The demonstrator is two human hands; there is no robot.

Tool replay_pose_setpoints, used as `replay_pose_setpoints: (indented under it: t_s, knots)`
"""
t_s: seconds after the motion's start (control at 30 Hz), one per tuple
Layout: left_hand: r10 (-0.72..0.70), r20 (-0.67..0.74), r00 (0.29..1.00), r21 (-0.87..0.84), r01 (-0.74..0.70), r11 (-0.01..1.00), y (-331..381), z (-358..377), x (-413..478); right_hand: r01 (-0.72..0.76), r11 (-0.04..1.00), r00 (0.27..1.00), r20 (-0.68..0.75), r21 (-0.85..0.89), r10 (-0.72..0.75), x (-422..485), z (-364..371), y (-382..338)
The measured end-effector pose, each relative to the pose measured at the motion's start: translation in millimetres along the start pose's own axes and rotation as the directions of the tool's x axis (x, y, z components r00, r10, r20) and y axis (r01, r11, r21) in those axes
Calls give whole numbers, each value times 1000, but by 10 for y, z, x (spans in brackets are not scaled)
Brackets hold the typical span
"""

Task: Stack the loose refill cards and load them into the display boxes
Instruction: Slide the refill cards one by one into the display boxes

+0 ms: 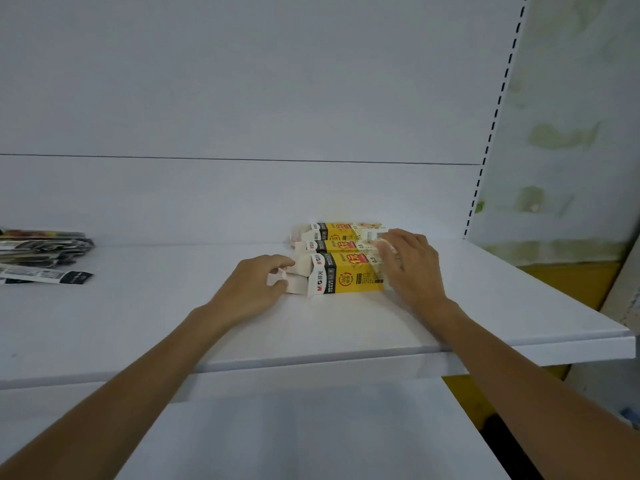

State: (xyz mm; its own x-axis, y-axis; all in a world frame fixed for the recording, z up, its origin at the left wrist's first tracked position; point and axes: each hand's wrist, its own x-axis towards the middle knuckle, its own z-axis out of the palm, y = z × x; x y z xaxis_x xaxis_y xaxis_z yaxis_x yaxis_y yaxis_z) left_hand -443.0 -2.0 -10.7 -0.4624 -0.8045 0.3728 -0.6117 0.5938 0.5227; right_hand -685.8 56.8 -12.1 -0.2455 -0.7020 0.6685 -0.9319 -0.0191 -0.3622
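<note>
Display box (346,273), flap pinched in left fingers (282,262), right fingers (385,251) spread over opposite end

A white shelf board (485,306) is backed by a white panel (242,98). Three yellow-and-black display boxes (346,237) are laid on their sides toward 1 o'clock of the board's middle. They are ranged front to back and seemingly touching, though the rear ones are partly hidden. The front box (346,278) is shown with white flaps opened toward 9 o'clock. A loose pile of refill cards (45,254) is spread at the board's 9 o'clock edge, well apart from the boxes.
</note>
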Motion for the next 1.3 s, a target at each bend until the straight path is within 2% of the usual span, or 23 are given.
replay_pose_setpoints:
  t_s: [0.1, 0.23, 0.4, 0.47, 0.6, 0.7, 0.8, 0.9, 1.0, 1.07, 1.23, 1.3]
  knots:
    - [-45, -69, 997, 61, 49, 997, -178, -272, -143, 17, 995, 1000, -15, 102, -16, 175, -15, -264]
    - [-111, -141, 984, 115, 128, 985, -465, -655, -455, 167, 954, 986, -56, 248, -158, 497, 113, -1044]
    - [-166, -331, 929, 85, 205, 975, -972, -1300, -996, 358, 802, 933, -144, 478, -330, 557, 428, -2407]
    - [-191, -370, 909, 73, 233, 970, -1190, -1480, -1242, 439, 740, 894, -162, 509, -419, 418, 646, -2887]
    - [-286, -361, 888, 129, 351, 927, -1802, -1905, -1646, 533, 692, 808, -51, 487, -587, 153, 1287, -3629]
    - [-325, -388, 863, 125, 398, 909, -2319, -2353, -1795, 488, 722, 826, 9, 490, -564, 145, 1716, -3982]
    - [-325, -348, 879, 139, 391, 910, -2811, -2750, -1790, 389, 816, 855, 162, 428, -492, 247, 2040, -4216]
    - [-315, -318, 894, 99, 361, 927, -3224, -2979, -1718, 339, 900, 830, 364, 274, -424, 328, 2351, -4350]
    - [-283, -245, 927, 95, 313, 945, -3572, -3096, -1568, 315, 926, 786, 491, 208, -377, 312, 2626, -4376]
    - [-252, -175, 952, 129, 276, 952, -3725, -3143, -1402, 369, 911, 755, 513, 182, -408, 271, 2733, -4370]
    - [-171, -55, 984, 204, 178, 963, -3791, -3107, -1016, 464, 883, 748, 503, 70, -433, 286, 2729, -4450]
    - [-142, 3, 990, 249, 137, 959, -3810, -3040, -1000, 463, 881, 746, 495, 96, -446, 278, 2741, -4504]
